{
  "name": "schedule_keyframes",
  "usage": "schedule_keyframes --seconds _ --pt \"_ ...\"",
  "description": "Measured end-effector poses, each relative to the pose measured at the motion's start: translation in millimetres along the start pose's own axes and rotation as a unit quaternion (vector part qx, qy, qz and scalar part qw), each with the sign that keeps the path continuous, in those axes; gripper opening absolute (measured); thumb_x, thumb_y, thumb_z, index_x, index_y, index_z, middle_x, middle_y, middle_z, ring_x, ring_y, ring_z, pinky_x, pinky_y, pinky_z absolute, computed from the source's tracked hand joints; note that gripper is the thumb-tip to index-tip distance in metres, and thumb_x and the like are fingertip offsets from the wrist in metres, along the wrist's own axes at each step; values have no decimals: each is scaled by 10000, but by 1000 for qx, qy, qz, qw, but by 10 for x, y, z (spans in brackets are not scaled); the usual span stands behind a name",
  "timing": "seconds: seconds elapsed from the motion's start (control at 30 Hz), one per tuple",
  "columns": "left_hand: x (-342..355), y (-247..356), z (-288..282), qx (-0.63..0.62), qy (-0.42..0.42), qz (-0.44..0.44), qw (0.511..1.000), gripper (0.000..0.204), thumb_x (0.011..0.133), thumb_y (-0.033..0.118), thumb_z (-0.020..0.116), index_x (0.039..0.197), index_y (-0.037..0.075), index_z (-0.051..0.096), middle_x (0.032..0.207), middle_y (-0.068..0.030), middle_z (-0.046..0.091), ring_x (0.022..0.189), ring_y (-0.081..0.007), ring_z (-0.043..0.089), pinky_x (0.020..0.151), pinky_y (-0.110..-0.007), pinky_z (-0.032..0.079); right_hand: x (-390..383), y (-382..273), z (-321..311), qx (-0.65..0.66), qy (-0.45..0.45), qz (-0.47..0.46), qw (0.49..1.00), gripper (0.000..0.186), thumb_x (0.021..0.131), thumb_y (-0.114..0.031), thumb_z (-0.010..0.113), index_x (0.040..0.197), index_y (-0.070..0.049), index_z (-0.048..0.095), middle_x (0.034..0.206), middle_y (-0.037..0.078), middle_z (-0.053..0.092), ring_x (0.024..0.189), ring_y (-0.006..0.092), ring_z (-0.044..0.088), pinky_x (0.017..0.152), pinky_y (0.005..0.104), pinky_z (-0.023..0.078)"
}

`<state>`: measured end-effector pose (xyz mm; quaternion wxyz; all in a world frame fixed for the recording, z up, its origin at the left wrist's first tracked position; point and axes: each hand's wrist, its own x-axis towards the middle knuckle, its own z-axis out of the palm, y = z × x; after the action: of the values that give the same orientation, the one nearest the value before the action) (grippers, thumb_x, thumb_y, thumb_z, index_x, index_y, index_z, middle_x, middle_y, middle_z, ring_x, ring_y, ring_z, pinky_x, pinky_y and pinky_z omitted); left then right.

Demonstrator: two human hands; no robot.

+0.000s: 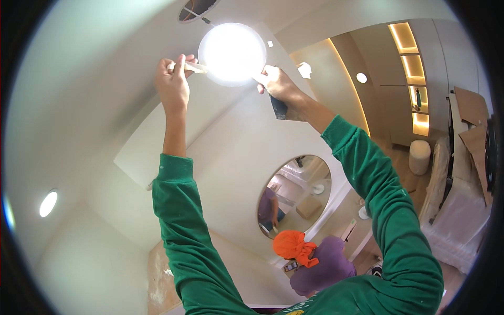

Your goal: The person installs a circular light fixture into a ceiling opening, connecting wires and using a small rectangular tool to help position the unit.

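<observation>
A round ceiling light (pixel 232 52), glowing white, hangs out of its hole with a short cable and connector (pixel 206 20) running to the dark round ceiling hole (pixel 196 8). My right hand (pixel 275 82) pinches the light's lower right rim. Closed on a pale, thin strip (pixel 196 67), which looks like tape, my left hand (pixel 174 84) is raised left of the light. The strip's end reaches the light's left rim. A dark flat piece (pixel 278 108) shows behind my right wrist; I cannot make out what it is.
Below me a person in an orange head covering (pixel 294 245) and purple top stands by an oval wall mirror (pixel 295 197), near a phone (pixel 291 266). To the right are lit shelves (pixel 413 76), a white stool (pixel 419 156) and plastic-wrapped furniture (pixel 454 226). Another ceiling light (pixel 48 203) shines left.
</observation>
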<state>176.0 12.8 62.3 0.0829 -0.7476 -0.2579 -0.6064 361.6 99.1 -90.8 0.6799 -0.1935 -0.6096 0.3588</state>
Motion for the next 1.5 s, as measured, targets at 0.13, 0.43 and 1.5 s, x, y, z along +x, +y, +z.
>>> schedule_keyframes --seconds 0.13,0.43,1.5 --pt "55 13 -54 -62 55 -75 994 223 1031 101 580 882 40 426 978 -201 727 905 -247 739 822 -340 617 -44 -76 10 -5 -6 9 1000 320 984 -348 647 934 -34 614 735 34 633 725 112 576 712 288 453" --pt "539 -73 -393 -84 306 -45 947 147 1002 108 574 962 -18 508 875 -127 679 693 -178 616 646 -310 519 87 74 32 -47 -20 -2 999 293 984 -323 639 927 -40 594 769 42 625 769 120 598 761 293 479" --pt "-6681 206 -835 -202 198 -705 650 565 1079 528 403 712 115 523 572 30 474 445 -86 462 379 -237 337 7 110 81 -224 50 -66 971 327 966 -363 655 1010 -40 684 816 1 619 747 117 567 741 291 468"
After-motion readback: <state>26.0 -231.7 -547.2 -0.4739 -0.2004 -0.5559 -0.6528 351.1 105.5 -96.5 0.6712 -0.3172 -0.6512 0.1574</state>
